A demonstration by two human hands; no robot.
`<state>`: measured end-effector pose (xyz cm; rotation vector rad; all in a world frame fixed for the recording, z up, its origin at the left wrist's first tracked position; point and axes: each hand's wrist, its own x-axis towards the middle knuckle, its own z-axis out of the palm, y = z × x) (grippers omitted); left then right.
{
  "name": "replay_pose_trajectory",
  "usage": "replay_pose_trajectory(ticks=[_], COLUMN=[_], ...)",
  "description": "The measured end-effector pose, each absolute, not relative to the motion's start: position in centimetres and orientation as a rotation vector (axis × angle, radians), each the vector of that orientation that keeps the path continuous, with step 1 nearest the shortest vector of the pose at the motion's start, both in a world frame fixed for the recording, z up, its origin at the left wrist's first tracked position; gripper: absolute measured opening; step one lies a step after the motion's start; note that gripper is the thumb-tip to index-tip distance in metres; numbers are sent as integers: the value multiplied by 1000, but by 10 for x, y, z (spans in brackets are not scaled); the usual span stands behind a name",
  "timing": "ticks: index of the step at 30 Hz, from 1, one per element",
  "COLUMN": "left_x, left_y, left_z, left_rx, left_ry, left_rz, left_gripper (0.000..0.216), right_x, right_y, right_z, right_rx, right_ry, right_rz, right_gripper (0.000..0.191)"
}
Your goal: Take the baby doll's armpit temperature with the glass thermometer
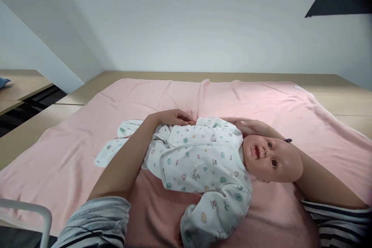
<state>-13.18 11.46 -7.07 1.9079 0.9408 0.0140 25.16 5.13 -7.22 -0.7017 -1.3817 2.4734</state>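
Where the bald, clothed plastic doll (206, 159) lies on the pink cloth blanket (145, 93), the left hand (176, 116) and right hand (251, 125) (grips not discernible) flank its white printed far sleeve (216, 122): apparently adjustment, next calling for gentle tugging.

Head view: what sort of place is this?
Possibly a training or demo room: a clothed baby doll lies on a pink blanket spread over plain wood-look tables. The pictures don't settle what the room is normally for.
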Motion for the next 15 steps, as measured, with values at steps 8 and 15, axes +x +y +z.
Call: replay_pose_trajectory(ticks=[8,15], left_x=[-130,-128], left_y=[113,109], left_z=[-69,-64], left_rx=[1885,1865], left_ry=[950,975], left_rz=[24,21], left_gripper=[48,47], right_x=[245,249], right_y=[46,51], right_z=[-67,-78], right_rx=[-716,-757], right_ry=[-1433,-1475], right_rz=[2276,2123], right_gripper=[49,46])
